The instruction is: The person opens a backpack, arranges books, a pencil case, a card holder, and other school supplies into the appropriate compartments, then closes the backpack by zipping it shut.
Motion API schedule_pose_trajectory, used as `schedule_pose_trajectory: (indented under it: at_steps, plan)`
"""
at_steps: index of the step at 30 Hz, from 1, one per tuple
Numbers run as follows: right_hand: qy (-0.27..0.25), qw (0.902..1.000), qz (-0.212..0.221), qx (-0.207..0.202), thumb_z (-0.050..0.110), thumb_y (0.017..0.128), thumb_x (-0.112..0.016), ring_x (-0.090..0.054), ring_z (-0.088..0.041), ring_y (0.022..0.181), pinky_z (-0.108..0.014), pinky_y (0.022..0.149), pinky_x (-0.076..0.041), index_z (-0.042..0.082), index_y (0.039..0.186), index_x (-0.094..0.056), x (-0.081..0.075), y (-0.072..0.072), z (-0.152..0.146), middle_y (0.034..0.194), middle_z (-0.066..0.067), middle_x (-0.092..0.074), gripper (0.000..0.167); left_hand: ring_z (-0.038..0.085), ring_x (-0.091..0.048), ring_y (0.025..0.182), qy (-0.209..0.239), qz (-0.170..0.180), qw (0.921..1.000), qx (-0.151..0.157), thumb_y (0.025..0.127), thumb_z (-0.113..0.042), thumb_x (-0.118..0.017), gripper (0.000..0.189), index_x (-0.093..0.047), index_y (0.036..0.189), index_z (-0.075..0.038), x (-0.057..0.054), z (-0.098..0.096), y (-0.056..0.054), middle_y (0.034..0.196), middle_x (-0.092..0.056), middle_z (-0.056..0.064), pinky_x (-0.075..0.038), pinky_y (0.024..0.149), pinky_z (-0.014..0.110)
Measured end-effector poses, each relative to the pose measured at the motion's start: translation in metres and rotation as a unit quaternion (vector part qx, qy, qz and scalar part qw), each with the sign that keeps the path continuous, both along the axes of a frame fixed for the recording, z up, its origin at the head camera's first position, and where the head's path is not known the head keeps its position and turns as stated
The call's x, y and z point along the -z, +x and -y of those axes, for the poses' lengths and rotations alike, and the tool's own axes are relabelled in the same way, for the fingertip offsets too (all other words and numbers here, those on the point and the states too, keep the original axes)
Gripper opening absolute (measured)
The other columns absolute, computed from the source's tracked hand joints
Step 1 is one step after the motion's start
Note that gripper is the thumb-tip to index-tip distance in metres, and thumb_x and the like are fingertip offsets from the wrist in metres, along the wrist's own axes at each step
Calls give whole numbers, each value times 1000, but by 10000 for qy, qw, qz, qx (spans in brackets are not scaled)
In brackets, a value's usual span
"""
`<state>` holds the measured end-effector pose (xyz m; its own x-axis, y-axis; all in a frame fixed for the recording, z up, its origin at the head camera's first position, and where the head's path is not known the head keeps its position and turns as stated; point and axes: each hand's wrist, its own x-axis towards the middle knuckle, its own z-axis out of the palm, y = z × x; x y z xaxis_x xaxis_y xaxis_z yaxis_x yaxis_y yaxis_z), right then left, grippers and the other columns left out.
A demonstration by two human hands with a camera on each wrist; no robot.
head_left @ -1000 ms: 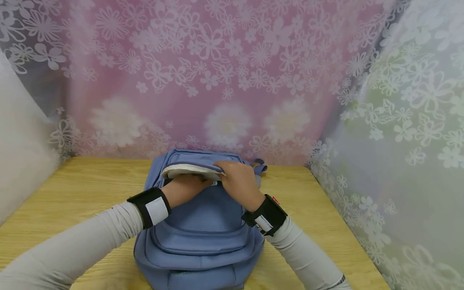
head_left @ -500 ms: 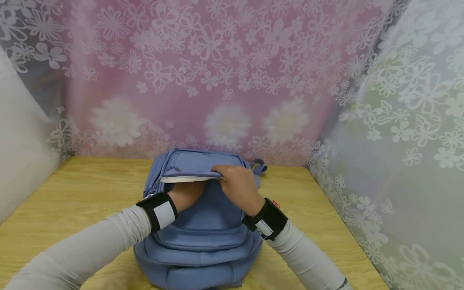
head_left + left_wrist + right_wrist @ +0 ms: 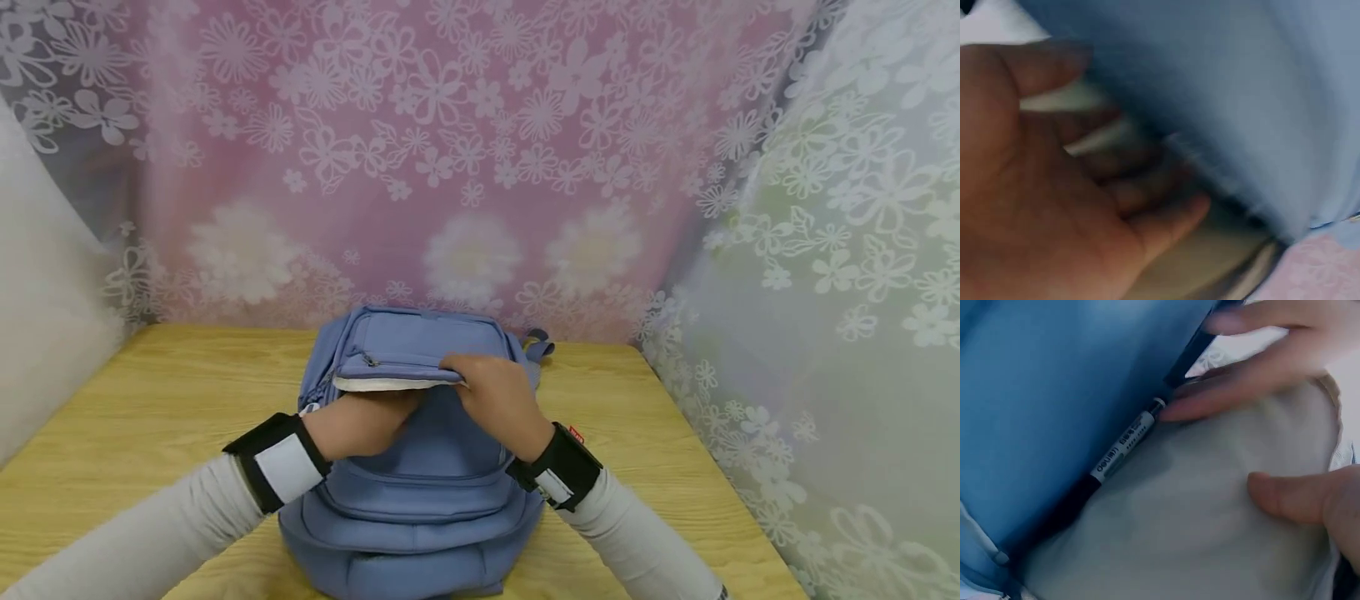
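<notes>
A blue backpack (image 3: 412,533) lies on the wooden table, one pocket gaping. My right hand (image 3: 504,402) pinches the pocket's edge (image 3: 397,377), thumb against the pale lining (image 3: 1166,512) in the right wrist view. Under that edge is my left hand (image 3: 360,423), its fingertips hidden from the head camera. In the left wrist view its fingers (image 3: 1166,228) look loosely extended and blurred, with nothing held. Inside the pocket, a marker pen (image 3: 1124,447) with a white label and dark ends lies along the fold, close to a left fingertip.
Beneath the backpack is a light wooden table (image 3: 652,467). Floral translucent sheets hang at the back (image 3: 480,167) and along the right side (image 3: 840,333), with a pale sheet (image 3: 45,275) on the left. A strap (image 3: 538,346) sticks out at the backpack's upper right.
The pocket's edge has come down and toward me in my right hand. My left hand reached further in, then drew back left and lower. The backpack has stayed in place.
</notes>
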<state>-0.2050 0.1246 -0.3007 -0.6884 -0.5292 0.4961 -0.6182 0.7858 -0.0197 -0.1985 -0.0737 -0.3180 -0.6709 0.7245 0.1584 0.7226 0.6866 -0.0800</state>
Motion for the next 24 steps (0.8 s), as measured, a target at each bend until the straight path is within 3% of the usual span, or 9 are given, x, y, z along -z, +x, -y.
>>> schedule_pose_trajectory:
  at_steps: [3,5,7,9,11,15,19,22,24]
  plan:
    - [189,9997,130,1,10,82,-70,-67,-12,82,-24,63,-53,18,108,-69,6,6,-2,103,1,-71,27,18,-61,107,20,970,9941,476,94,-24,-57,38,-53,130,-12,-22,1,17,129,-57,6,-49,92,32]
    - [292,9993,217,-73,7,83,-67,-67,-12,86,-25,68,-54,17,109,-68,12,12,-4,105,1,-70,28,14,-61,107,350,1916,9790,607,95,-27,-54,34,-55,127,-17,-36,2,29,128,-58,1,-49,90,28]
    - [433,9985,255,-225,9,84,-66,-66,-12,88,-24,71,-53,17,109,-67,19,17,-6,105,1,-69,26,12,-57,113,752,2502,9629,671,97,-28,-50,30,-56,126,-23,-46,5,39,128,-57,-4,-47,93,26]
    - [629,9965,320,-437,13,85,-68,-65,-12,90,-24,74,-53,15,112,-64,25,21,-9,107,1,-67,27,9,-57,111,1113,2527,9580,770,97,-28,-49,27,-59,122,-25,-53,9,45,124,-59,-8,-48,90,24]
    - [811,9925,569,-712,26,85,-68,-64,-15,98,-26,83,-52,13,119,-61,30,25,-12,115,-2,-65,37,8,-60,104,1346,2303,9605,787,98,-26,-49,25,-61,119,-25,-58,13,43,120,-61,-7,-49,84,23]
    - [989,9654,2086,-1213,51,88,-55,-47,-23,129,-34,106,-39,8,142,-37,40,30,-22,142,-9,-45,71,8,-63,88,1283,1948,9712,479,98,-24,-49,26,-61,120,-20,-62,16,25,115,-65,-3,-51,72,24]
    - [812,9267,3346,-1504,59,91,-38,-25,-25,142,-39,116,-24,13,150,-17,52,28,-33,155,-7,-22,77,7,-59,75,915,2056,9744,42,99,-21,-47,27,-60,122,-18,-60,13,-5,110,-66,3,-47,65,25]
    - [362,9250,3510,-1409,52,95,-38,-30,-23,140,-38,115,-27,17,148,-24,54,24,-42,153,-4,-29,65,10,-59,79,685,2196,9730,-161,99,-19,-45,27,-59,122,-16,-53,8,-28,113,-64,6,-46,66,28]
    - [-70,9382,3291,-1067,41,98,-42,-40,-24,134,-37,110,-34,14,146,-29,51,21,-48,146,-6,-40,56,17,-61,87,508,2169,9748,-155,99,-17,-46,29,-58,124,-13,-47,2,-40,119,-61,9,-48,72,32]
